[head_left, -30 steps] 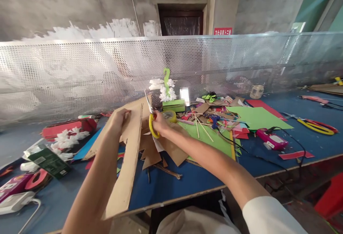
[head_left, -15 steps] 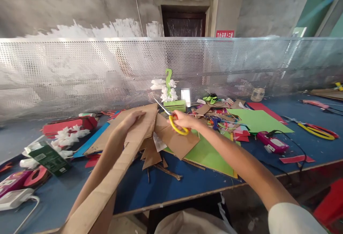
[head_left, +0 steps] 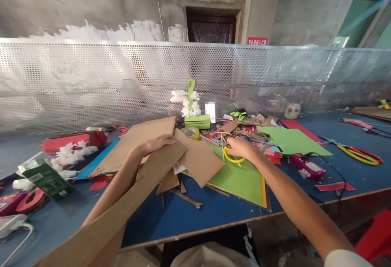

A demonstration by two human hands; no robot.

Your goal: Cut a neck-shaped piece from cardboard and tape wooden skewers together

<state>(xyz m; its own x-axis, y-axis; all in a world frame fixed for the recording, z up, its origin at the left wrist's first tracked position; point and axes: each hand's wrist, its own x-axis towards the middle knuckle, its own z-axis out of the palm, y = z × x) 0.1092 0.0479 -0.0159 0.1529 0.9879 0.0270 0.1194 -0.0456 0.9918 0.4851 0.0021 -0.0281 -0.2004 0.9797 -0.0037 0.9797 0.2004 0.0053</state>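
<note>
My left hand [head_left: 157, 144] is closed on the far end of a long cardboard strip [head_left: 130, 201], which slants down beside my forearm toward the near left. Gripped in my right hand [head_left: 241, 146] are yellow-handled scissors [head_left: 234, 160], held over the green sheet [head_left: 238, 179], their blades pointing left. The scissors are apart from the strip. Under and behind my left hand lies a large cardboard sheet [head_left: 125, 148]. A smaller cardboard piece [head_left: 201, 161] rests between the hands, with a yellow tape roll [head_left: 190, 132] just beyond it.
Cut scraps and sticks clutter the table [head_left: 146, 230] beyond my right hand. Pliers [head_left: 357, 153] and a purple device [head_left: 308, 166] with a cord lie to the right. A green box [head_left: 45, 178] stands left. A perforated metal screen [head_left: 97, 79] borders the back.
My right hand has moved right with the scissors, away from the cardboard, and the blades now point lower. The strip's far end has turned in my left hand, uncovering the tape roll.
</note>
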